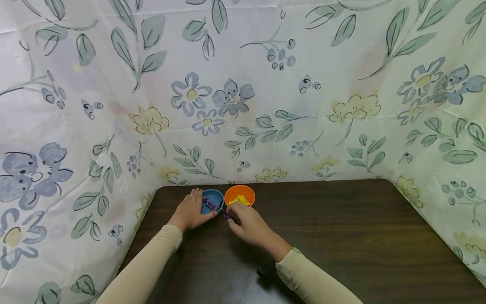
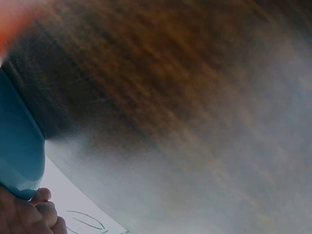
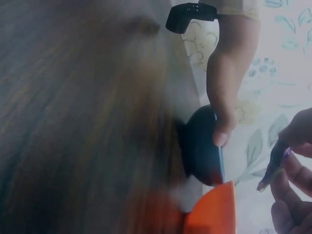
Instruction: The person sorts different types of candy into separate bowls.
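My left hand [image 1: 191,210] holds the blue bowl [image 1: 221,193] at its left side, with the thumb along the near rim. Purple-wrapped candies [image 1: 211,204] lie inside this bowl. In the left wrist view the fingertips show against the wall of the blue bowl [image 2: 19,141]. My right hand [image 1: 248,223] pinches a purple-wrapped candy [image 1: 227,215] between thumb and fingers, just in front of the two bowls. The same candy [image 3: 274,165] shows raised above the rims in the right wrist view. Beside the blue bowl stands an orange bowl [image 1: 240,188] with yellow-wrapped candies [image 1: 241,199] in it.
Both bowls stand near the back edge of a dark wooden table [image 1: 341,236]. A floral cloth [image 1: 265,84] hangs behind the table and along its sides. A black wrist device [image 3: 187,15] sits on the left forearm.
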A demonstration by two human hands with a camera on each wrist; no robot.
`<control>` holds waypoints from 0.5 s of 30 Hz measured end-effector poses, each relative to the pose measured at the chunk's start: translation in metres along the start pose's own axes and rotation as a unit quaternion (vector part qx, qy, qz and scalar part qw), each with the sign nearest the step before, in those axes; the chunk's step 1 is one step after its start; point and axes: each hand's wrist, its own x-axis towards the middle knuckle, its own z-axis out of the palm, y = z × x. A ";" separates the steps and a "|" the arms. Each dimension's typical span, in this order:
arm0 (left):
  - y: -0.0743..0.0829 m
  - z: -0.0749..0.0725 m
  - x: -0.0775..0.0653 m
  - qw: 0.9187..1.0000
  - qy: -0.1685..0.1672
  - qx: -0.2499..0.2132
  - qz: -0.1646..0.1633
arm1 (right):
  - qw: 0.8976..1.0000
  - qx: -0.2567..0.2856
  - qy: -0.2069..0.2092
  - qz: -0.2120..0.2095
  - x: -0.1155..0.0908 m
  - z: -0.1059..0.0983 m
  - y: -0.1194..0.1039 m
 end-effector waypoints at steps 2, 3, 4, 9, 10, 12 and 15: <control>-0.001 0.000 0.000 1.000 0.000 0.002 -0.001 | 1.000 -0.002 0.002 0.000 0.004 0.001 0.001; -0.001 0.000 0.000 1.000 0.000 0.003 -0.001 | 1.000 -0.004 0.003 -0.001 0.007 0.002 0.001; -0.001 0.000 0.000 1.000 0.000 0.003 -0.001 | 1.000 -0.005 0.003 -0.001 0.009 0.003 0.002; -0.002 0.000 0.001 1.000 -0.003 0.002 -0.003 | 1.000 -0.019 0.003 0.009 0.019 0.005 0.007; -0.002 0.000 0.001 1.000 -0.003 0.000 -0.003 | 1.000 -0.023 0.004 0.012 0.021 0.006 0.009; -0.002 0.001 0.002 1.000 -0.005 0.002 -0.003 | 0.999 -0.033 0.010 0.017 0.024 0.009 0.013; -0.003 0.002 0.001 1.000 -0.004 0.000 0.000 | 0.998 -0.050 0.023 0.020 0.029 0.013 0.018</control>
